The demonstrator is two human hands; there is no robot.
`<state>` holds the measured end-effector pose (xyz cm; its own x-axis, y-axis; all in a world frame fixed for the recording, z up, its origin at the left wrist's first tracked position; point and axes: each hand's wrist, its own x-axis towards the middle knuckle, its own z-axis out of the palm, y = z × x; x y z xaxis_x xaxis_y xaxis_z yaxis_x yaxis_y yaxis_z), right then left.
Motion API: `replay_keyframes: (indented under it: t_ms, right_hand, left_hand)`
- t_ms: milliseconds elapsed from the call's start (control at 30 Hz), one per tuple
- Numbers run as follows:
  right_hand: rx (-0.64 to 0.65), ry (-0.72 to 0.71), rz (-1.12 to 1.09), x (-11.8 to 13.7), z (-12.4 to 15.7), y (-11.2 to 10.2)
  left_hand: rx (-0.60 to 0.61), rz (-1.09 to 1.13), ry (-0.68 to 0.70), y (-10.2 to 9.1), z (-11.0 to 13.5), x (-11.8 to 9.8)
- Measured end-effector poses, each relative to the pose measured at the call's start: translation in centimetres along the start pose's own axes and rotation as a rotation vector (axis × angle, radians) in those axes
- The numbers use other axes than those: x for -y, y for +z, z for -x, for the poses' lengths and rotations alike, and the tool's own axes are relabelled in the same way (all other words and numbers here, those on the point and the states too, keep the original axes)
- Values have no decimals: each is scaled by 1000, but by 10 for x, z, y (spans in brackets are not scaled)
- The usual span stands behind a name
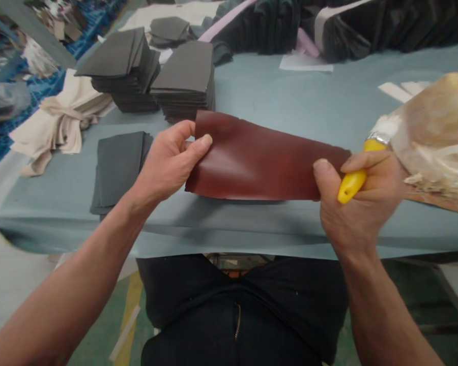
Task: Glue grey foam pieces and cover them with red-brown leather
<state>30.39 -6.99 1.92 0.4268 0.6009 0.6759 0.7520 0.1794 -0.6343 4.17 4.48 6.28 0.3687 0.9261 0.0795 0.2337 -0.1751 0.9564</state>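
Observation:
A reddish-brown sheet that looks like leather (259, 162) is stretched between my hands, raised over the front of the table. My left hand (175, 157) pinches its left edge, thumb on top. At the other end, my right hand (362, 198) holds the sheet's right edge with the thumb. That same hand also grips a brush by its yellow handle (351, 187), fingers wrapped round it. White matter covers the brush's bristles (386, 126), which point toward a glue-crusted container (438, 127) at the right.
Two stacks of dark grey pieces (185, 76) stand behind my left hand. A smaller grey pile (118, 168) lies nearer. Beige cloth strips (66, 114) hang by the table's left edge. Black bundled pieces (267, 25) line the back of the blue-grey table (252, 91).

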Motion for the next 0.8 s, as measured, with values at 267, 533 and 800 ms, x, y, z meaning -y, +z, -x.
replay_keyframes:
  t_ms: [267,533,800]
  right_hand:
    - [64,-65,21,-1,-16,19]
    - [110,-2,149,-12,-8,24]
    - [162,9,242,-29,2,24]
  left_hand:
    - [145,371,-291,-18,-2,19]
    - [140,90,-169,-23,7,39]
    - [149,-45,-20,-19,5,61]
